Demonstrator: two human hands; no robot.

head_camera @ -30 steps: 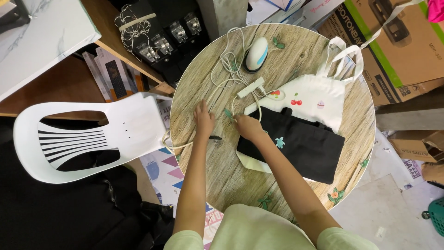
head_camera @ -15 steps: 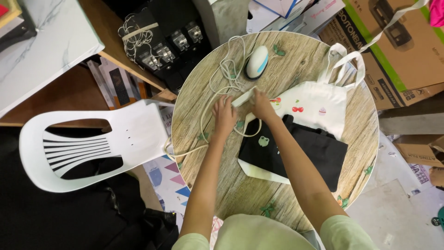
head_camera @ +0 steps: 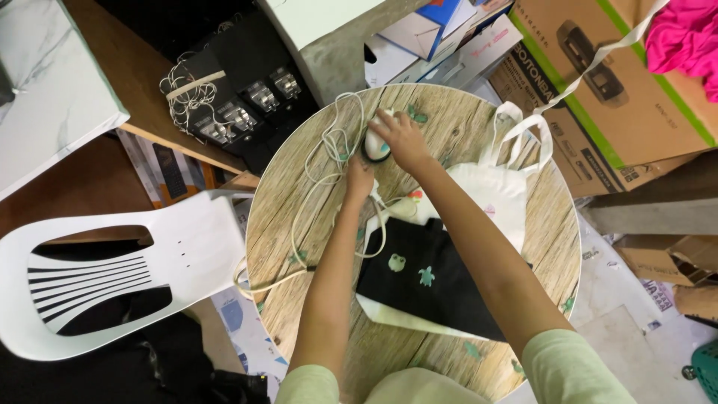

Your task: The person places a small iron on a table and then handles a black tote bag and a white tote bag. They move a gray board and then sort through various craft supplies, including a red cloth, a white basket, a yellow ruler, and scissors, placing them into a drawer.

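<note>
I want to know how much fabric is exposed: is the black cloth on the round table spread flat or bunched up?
Spread flat. The black cloth lies smooth on the table, both small green patches showing face up.

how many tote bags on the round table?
2. A black tote bag with small green animal patches lies by the right forearm; a white tote bag lies just beyond it, handles toward the far edge. More may be hidden under the black one.
</note>
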